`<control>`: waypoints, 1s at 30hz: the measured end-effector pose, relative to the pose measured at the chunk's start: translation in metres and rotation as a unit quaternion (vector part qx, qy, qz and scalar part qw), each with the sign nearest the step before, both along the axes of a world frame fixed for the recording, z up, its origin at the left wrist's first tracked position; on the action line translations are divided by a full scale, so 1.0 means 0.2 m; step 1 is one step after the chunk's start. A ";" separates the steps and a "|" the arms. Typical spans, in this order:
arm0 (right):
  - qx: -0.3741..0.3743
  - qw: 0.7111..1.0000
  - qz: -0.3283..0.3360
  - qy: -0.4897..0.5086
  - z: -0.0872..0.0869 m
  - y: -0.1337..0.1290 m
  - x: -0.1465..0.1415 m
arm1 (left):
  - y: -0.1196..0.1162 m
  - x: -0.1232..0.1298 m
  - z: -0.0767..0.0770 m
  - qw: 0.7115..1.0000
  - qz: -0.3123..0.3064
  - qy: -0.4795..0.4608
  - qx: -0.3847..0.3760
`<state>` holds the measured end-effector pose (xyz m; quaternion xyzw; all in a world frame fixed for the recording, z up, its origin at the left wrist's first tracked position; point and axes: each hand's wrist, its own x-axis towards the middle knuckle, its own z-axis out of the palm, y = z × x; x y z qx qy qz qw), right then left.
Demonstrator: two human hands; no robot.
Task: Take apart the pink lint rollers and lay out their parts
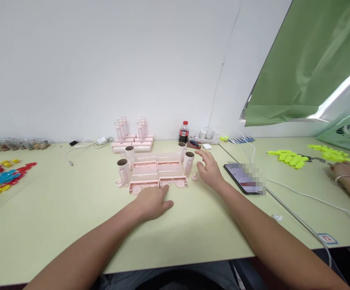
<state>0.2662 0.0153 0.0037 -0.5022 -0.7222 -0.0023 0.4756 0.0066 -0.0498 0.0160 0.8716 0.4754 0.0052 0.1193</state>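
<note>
Trays of pale pink plastic are lying end to end on the pale yellow-green desk, their long axis running left to right and their round wheel-like shapes facing me. My left hand is covering part of the left one; some fingertips are hiding, so I cannot tell whether that grip is holding anything. My right hand is hovering open and empty, near an upright pink cylinder with a dark brown top. A small pink plastic piece is sitting between that hand and the trays. A clear bottle of dark drink with a red cap is wearing a red label too small for me to read. A black smartphone is lying beside my right forearm, its screen partly blurring out. Bright yellow-green plastic pieces are lying farther right, near another person's hand.
</note>
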 end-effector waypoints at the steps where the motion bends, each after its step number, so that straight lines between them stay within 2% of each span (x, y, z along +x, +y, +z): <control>1: 0.028 1.000 -0.004 -0.005 0.02 -0.02 -0.01 | 0.00 0.01 0.00 1.000 0.002 0.003 -0.001; 3: 0.062 0.998 0.000 -0.014 0.06 -0.07 -0.04 | -0.01 0.01 -0.01 1.000 0.003 0.009 0.001; 6: 0.054 0.998 -0.001 -0.018 0.08 -0.10 -0.05 | -0.02 0.01 0.00 1.000 -0.008 0.013 0.007; 10: -0.012 0.999 -0.022 -0.043 0.02 -0.03 -0.01 | -0.03 0.01 0.02 1.000 -0.020 0.013 0.013; 13: -0.071 0.996 -0.010 -0.053 -0.03 0.03 0.02 | -0.03 0.01 0.04 0.999 -0.039 0.007 0.016; 15: -0.083 0.996 -0.001 -0.042 -0.04 0.05 0.03 | -0.03 0.01 0.04 0.998 -0.054 -0.001 0.014; 22: -0.055 0.998 -0.021 0.024 0.00 0.05 0.06 | -0.04 -0.01 0.05 0.993 -0.085 -0.080 -0.004; 27: 0.021 0.991 -0.064 0.112 0.05 0.04 0.10 | -0.04 -0.01 0.05 0.991 -0.093 -0.100 -0.015; 30: 0.084 0.975 -0.057 0.197 0.09 0.00 0.10 | -0.05 0.00 0.05 0.993 -0.068 -0.098 0.004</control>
